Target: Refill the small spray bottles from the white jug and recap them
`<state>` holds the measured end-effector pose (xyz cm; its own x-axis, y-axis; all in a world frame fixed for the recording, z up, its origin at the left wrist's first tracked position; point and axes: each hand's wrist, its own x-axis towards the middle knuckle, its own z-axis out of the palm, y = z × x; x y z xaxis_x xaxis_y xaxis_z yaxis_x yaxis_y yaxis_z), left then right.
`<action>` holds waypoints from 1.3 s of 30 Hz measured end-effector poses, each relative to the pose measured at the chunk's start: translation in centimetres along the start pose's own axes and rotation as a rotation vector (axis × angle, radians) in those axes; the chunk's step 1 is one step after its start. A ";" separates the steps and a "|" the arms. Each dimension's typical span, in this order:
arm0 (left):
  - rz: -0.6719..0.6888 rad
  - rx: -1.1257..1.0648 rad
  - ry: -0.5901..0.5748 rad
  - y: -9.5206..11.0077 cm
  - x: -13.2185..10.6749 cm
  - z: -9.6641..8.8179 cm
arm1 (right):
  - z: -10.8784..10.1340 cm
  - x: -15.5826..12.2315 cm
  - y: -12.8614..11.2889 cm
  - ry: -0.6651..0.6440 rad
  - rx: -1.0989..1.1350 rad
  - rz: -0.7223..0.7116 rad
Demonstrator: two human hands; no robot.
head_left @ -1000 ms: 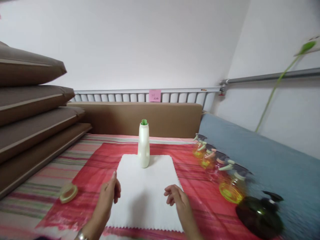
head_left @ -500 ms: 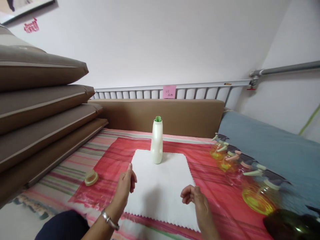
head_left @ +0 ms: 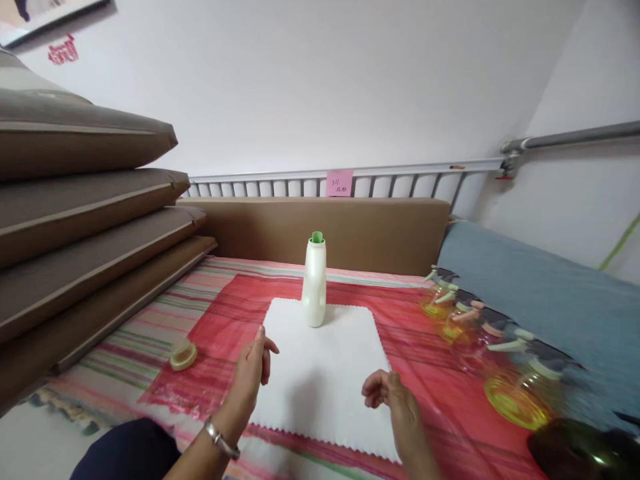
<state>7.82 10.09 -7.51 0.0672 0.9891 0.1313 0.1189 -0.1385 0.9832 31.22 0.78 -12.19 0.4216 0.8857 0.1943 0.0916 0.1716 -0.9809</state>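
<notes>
A pale green-white bottle stands upright near the back of a white cloth with a scalloped edge. Its mouth holds a bright green spout, with no cap on it. My left hand, a silver bracelet on its wrist, hovers by the cloth's left edge with fingers apart and nothing in it. Over the cloth's right edge is my right hand, fingers loosely curled but apart, also holding nothing. A pale greenish round cap lies on the red plastic sheet left of my left hand.
On the right stands a row of pump bottles with yellow and pink liquid, the nearest a clear bottle. A dark rounded object is at the lower right. Brown cushions are stacked left; a brown board closes the back.
The fingers of my left hand have spread slightly, one reaching further right. My right hand, the bottle and the cap stay essentially where they were.
</notes>
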 end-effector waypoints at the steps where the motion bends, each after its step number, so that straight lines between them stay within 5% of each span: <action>1: -0.002 -0.005 0.000 0.0 0.0 0.0 | 0.0 0.0 0.0 -0.003 -0.004 -0.004; 12: -0.031 -0.147 0.045 0.0 0.5 -1.9 | 0.0 -1.6 1.9 -0.036 0.008 0.081; 26: -0.007 -0.177 0.024 2.0 -0.4 -3.6 | 2.3 -3.7 -5.5 -0.041 0.016 -0.056; 39: -0.031 -0.182 0.045 1.4 -1.7 -7.0 | 7.5 -5.4 -8.6 -0.116 -0.056 -0.026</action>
<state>0.90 8.56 -5.49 0.0215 0.9945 0.1024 -0.0614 -0.1009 0.9930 21.39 -2.28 -4.83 0.3114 0.9258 0.2145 0.1532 0.1738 -0.9728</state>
